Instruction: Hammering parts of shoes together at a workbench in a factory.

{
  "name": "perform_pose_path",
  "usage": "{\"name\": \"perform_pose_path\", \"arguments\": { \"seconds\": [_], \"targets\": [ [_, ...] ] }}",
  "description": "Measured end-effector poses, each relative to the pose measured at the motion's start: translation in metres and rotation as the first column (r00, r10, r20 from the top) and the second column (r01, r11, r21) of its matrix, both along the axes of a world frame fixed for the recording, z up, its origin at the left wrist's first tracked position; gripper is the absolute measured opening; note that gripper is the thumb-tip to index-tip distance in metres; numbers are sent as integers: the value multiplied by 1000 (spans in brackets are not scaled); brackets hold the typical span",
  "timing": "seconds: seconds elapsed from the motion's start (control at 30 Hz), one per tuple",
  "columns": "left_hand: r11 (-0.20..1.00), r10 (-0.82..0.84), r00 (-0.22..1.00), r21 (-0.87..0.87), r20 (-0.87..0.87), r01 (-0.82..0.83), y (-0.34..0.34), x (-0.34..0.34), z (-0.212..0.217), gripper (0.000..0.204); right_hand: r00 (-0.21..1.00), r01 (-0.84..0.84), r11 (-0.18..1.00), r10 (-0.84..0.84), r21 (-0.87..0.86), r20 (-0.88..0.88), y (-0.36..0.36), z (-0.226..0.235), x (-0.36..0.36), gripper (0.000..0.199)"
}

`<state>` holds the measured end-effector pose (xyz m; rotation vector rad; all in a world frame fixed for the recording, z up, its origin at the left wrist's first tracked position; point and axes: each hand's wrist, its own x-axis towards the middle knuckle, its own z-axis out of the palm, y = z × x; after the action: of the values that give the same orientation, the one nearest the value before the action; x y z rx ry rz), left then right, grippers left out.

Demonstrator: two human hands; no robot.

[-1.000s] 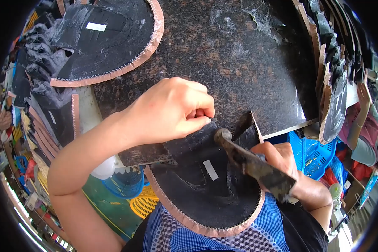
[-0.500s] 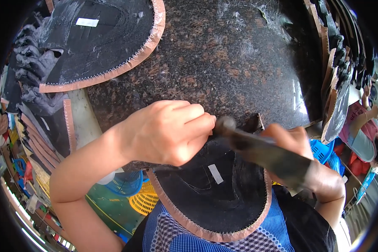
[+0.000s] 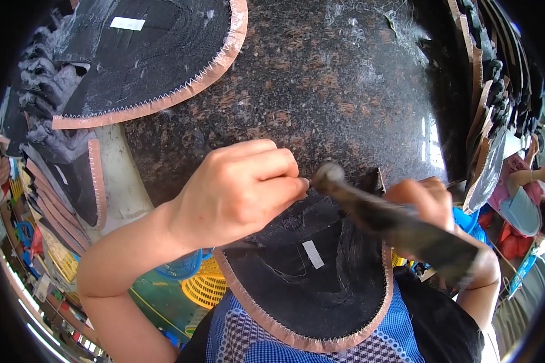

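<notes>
The black fabric piece (image 3: pixel 309 284) with its pink zigzag edge lies half on the near edge of the dark granite slab (image 3: pixel 345 91), its rounded end hanging off toward the person; the left hand (image 3: pixel 239 190) is curled shut, pinching the piece's far edge down on the stone, while the right hand (image 3: pixel 433 212) is wrapped around the handle of a hammer (image 3: pixel 393 221) whose head sits just beside the left fingertips. To my eye the blows should land short and square beside the pinch, with the fingertips kept clear. Beyond the piece the slab is bare, bounded by a stack of like pieces (image 3: pixel 151 54) at far left and a hanging row (image 3: pixel 496 109) at right.
</notes>
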<state>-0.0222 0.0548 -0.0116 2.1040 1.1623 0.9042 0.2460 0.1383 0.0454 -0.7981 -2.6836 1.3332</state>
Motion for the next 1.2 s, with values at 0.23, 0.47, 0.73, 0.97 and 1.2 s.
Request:
{"name": "perform_pose_path", "arguments": {
  "seconds": [0.23,0.47,0.73,0.97,1.2],
  "targets": [
    [993,101,989,74,-112,-93,-9,2,8,27,987,-119,993,119,6,-111,4,-12,-4,23],
    [988,149,988,37,-33,-148,-21,8,3,26,984,-43,999,48,30,-172,12,2,-10,26],
    [962,192,961,232,-201,-144,-35,12,8,23,983,-174,979,179,108,-40,7,5,-19,22],
    [976,212,974,63,-75,-208,-37,8,7,23,996,83,990,-79,110,-47,12,13,-29,28],
    [971,236,962,62,-138,-229,-46,7,4,18,989,-29,967,-9,253,147,-1,38,-14,38]
  ]
}}
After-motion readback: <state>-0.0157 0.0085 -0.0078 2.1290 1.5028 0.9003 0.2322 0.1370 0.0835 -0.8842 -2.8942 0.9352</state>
